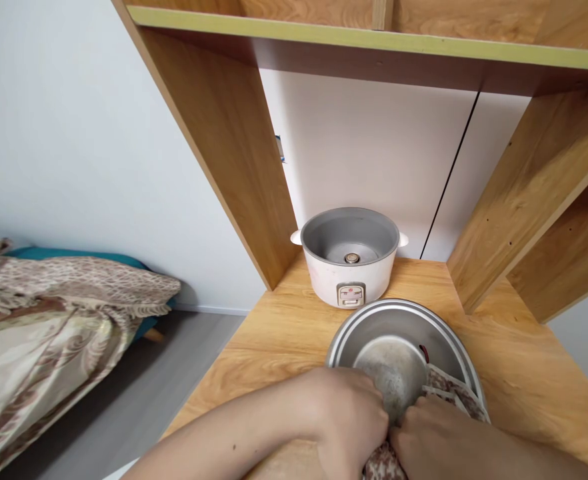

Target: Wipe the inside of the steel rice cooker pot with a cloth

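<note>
My left hand (351, 410) is closed in a fist over the near side of a silver metal pot (399, 312). Close against it, my right hand (424, 427) is also closed. Both grip a brown-and-white patterned cloth (385, 463) that bunches below and between them. Another part of this fabric, with pale edging, lies inside the pot's right wall, and a small dark red loop shows near it. My fingertips are hidden. Behind the pot stands a white rice cooker body (351, 277), lidless, its grey inside and round centre button showing.
The wooden tabletop (274, 333) runs between upright wooden panels (224, 133), beneath a shelf with a yellow-green edge (324, 37). To the left, a fringed patterned cover (74, 320) drapes over teal furniture on a grey floor (189, 340).
</note>
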`<action>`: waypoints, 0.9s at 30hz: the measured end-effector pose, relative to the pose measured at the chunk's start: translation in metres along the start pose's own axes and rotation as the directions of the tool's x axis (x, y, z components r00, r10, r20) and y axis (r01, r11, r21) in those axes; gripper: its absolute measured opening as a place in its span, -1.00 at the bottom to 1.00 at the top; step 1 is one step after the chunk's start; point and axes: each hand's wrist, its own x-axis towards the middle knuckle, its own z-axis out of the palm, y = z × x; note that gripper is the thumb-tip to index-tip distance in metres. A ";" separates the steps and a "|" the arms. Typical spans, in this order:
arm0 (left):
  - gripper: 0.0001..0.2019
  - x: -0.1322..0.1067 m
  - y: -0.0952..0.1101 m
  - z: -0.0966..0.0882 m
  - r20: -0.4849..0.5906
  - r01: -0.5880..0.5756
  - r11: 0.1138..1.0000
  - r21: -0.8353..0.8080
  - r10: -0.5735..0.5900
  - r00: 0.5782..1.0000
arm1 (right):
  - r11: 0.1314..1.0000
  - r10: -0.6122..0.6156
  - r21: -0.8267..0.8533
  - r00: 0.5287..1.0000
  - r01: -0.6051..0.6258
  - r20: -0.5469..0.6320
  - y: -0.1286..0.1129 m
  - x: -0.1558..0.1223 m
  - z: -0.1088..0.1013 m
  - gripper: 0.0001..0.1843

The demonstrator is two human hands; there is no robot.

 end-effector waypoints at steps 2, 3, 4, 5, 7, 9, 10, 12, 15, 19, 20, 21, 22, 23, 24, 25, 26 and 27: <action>-0.37 0.000 0.000 0.001 -0.001 0.002 1.000 0.011 -0.001 1.000 | 1.000 0.030 0.007 0.999 -0.030 0.017 -0.002 -0.001 -0.003 -0.69; -0.39 0.000 -0.001 0.002 -0.004 0.001 1.000 0.016 -0.001 1.000 | 0.999 0.042 0.012 0.999 -0.043 0.028 -0.002 -0.001 -0.003 -0.68; -0.41 0.000 -0.001 0.002 -0.009 -0.001 1.000 0.018 0.001 1.000 | 0.999 0.047 0.020 0.998 -0.047 0.040 -0.001 -0.002 -0.004 -0.67; -0.45 0.000 -0.001 0.003 -0.015 -0.003 1.000 0.020 0.004 1.000 | 0.998 0.047 0.029 0.998 -0.048 0.045 -0.001 -0.002 -0.003 -0.67; -0.57 0.000 -0.002 0.003 -0.017 -0.013 1.000 0.027 0.013 1.000 | 0.998 0.034 0.048 0.998 -0.036 0.053 0.001 -0.002 -0.001 -0.69; -0.70 -0.001 -0.002 0.002 -0.010 -0.022 0.999 0.038 0.023 1.000 | 0.998 0.013 0.054 0.998 -0.017 0.062 0.003 -0.001 0.002 -0.71; -0.74 -0.001 -0.001 0.001 -0.003 -0.024 0.999 0.046 0.024 1.000 | 0.999 0.007 0.043 0.997 -0.010 0.070 0.004 -0.001 0.003 -0.71; -0.77 -0.002 0.000 -0.001 0.009 -0.024 0.998 0.065 0.023 1.000 | 1.000 0.013 -0.014 0.997 -0.012 0.082 0.003 0.001 0.004 -0.69; -0.74 -0.003 0.002 -0.003 0.041 -0.011 0.996 0.083 0.008 0.999 | 0.993 0.046 -0.113 0.995 -0.037 0.084 -0.002 0.003 -0.003 -0.65; -0.74 -0.002 0.001 0.000 0.022 0.002 0.998 0.063 -0.003 1.000 | 0.987 0.071 -0.149 0.988 -0.050 0.138 -0.011 0.002 -0.017 -0.61; -0.75 -0.001 -0.001 0.002 0.006 0.000 0.999 0.052 -0.001 1.000 | 0.987 0.079 -0.153 0.986 -0.056 0.147 -0.012 0.002 -0.019 -0.61; -0.76 0.000 -0.002 0.004 -0.011 -0.004 0.999 0.040 0.004 1.000 | 0.985 0.087 -0.161 0.984 -0.062 0.153 -0.013 0.002 -0.020 -0.61; -0.76 0.001 -0.003 0.007 -0.026 -0.010 1.000 0.029 0.011 1.000 | 0.984 0.090 -0.167 0.985 -0.065 0.150 -0.012 0.002 -0.019 -0.61; -0.76 0.002 -0.003 0.008 -0.039 -0.014 1.000 0.021 0.015 0.999 | 0.984 0.089 -0.166 0.986 -0.065 0.140 -0.011 0.002 -0.017 -0.61; -0.76 0.002 -0.004 0.009 -0.044 -0.018 1.000 0.017 0.019 0.999 | 0.986 0.078 -0.154 0.989 -0.058 0.129 -0.009 0.002 -0.015 -0.62; -0.75 0.003 -0.004 0.010 -0.040 -0.022 1.000 0.016 0.023 0.999 | 0.991 0.064 -0.128 0.991 -0.049 0.115 -0.007 0.002 -0.011 -0.64; -0.75 0.003 -0.004 0.009 -0.031 -0.025 1.000 0.019 0.025 0.999 | 0.996 0.045 -0.083 0.994 -0.037 0.099 -0.004 0.002 -0.008 -0.65; -0.74 0.002 -0.003 0.008 -0.022 -0.025 0.999 0.025 0.025 0.999 | 0.999 0.029 -0.035 0.996 -0.026 0.090 -0.001 0.002 -0.005 -0.65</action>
